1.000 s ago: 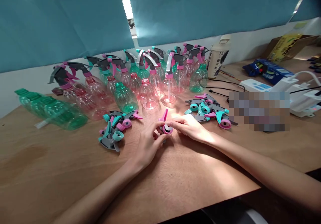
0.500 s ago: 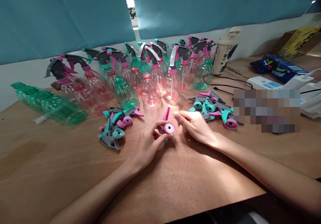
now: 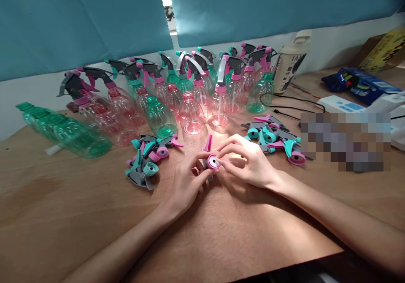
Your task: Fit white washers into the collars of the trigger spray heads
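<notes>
My left hand (image 3: 190, 178) is closed around a pink and grey trigger spray head (image 3: 207, 144), whose pink screw collar (image 3: 214, 161) faces me with a white disc and dark centre hole. At that collar, my right hand (image 3: 245, 160) has its fingers bent, the thumb tip on the disc and a fingertip by the rim. Loose trigger spray heads in pink, teal and grey lie in a pile (image 3: 147, 160) left of my hands. Another pile (image 3: 275, 137) of them lies beyond my right hand.
Behind my hands stand several clear pink and green bottles (image 3: 192, 114), many with spray heads on. Green bottles (image 3: 79, 139) lie tilted at the left. A black cable (image 3: 291, 107), white tumbler (image 3: 289, 63), blue packet (image 3: 360, 84) and white power strip (image 3: 338, 105) are at the right.
My right hand has moved left to the spray head's collar, its fingers opening out from a closed curl to touch it. My left hand keeps its hold. The view has shifted slightly.
</notes>
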The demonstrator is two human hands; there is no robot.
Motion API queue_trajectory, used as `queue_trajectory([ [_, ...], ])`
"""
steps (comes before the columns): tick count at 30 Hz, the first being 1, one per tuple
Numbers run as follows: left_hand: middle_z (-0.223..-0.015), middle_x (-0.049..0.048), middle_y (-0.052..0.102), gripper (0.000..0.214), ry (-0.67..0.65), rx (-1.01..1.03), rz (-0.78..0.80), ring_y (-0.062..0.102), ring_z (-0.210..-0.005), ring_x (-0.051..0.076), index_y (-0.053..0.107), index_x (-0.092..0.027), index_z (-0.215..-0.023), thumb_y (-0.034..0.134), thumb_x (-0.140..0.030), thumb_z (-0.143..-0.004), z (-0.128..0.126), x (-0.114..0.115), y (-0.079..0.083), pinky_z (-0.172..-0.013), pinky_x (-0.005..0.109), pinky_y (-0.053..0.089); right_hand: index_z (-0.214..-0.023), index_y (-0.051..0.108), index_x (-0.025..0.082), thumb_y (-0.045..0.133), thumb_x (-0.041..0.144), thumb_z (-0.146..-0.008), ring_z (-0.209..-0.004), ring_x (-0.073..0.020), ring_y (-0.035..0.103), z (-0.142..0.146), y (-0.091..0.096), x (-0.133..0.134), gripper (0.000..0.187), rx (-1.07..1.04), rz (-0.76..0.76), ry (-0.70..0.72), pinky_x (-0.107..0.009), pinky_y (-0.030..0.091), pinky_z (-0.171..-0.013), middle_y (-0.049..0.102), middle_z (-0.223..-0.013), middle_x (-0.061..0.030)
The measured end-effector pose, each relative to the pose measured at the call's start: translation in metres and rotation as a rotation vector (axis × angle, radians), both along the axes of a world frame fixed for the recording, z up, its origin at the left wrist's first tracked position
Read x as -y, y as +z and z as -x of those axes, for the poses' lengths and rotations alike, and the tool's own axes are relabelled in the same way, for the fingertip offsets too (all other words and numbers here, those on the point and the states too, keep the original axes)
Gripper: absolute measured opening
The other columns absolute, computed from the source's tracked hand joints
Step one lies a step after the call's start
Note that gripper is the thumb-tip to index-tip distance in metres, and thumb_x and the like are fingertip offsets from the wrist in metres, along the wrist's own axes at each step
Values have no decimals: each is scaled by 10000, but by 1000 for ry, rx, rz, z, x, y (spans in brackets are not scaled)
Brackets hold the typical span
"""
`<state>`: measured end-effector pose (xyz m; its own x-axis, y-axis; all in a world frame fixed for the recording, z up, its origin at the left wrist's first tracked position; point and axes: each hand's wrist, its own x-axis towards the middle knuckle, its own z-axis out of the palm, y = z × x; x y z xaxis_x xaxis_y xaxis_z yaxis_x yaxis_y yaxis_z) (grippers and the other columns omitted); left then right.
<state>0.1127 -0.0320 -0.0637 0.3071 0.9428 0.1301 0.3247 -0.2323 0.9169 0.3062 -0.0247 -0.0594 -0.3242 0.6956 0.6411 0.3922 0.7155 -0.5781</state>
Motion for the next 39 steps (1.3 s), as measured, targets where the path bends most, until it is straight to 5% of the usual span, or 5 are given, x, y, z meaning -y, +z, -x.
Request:
queue_trajectory([
  [25,-774,-26,595,201,-8,-152,-181,513,-637,113,645,-211,-1016,673,-188,-818,2,-1,-1,-576,222,397,-958,642,222,668,215,-808,-1001,-218,569,-3,-2,-5,153,90,76,93,-405,478,-890,618,-1026,-65],
  [39,-800,-23,612,230,5,-41,-23,501,-588,97,683,-210,-990,733,-232,-767,-1,-4,-1,-527,216,385,-993,684,223,650,256,-858,-926,-189,575,-14,5,-9,144,182,99,145,-328,492,-785,641,-963,-51],
])
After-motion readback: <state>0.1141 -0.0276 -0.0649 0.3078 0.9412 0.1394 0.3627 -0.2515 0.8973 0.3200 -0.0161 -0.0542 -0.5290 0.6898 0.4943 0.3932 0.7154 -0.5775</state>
